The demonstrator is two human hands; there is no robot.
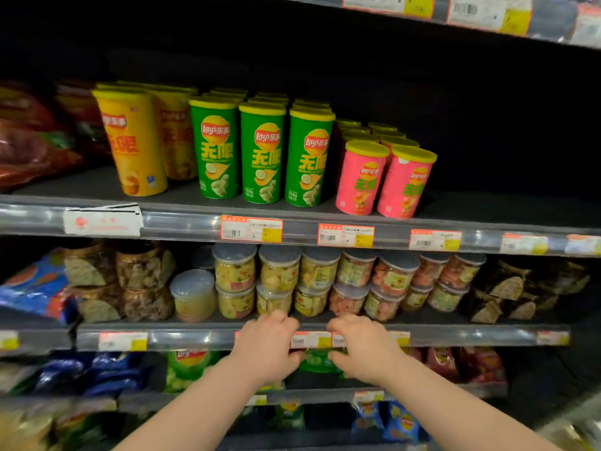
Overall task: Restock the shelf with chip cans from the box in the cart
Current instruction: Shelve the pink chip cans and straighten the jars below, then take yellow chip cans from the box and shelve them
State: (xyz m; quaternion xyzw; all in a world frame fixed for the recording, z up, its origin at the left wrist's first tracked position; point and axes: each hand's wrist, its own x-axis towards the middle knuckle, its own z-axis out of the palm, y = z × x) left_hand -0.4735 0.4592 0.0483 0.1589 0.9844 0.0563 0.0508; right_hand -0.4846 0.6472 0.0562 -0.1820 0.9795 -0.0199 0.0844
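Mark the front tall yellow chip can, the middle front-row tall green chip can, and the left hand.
Front tall yellow chip can point(126, 144): head view, orange lettering on its side.
Middle front-row tall green chip can point(262, 159): head view, yellow lettering on its label.
Left hand point(265, 348): head view, its back.

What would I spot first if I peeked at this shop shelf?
Bright colours on the upper shelf: three green cans in front, yellow cans to their left and shorter pink cans to their right. Lower down, the left hand and right hand reach side by side in front of the jar shelf's edge.
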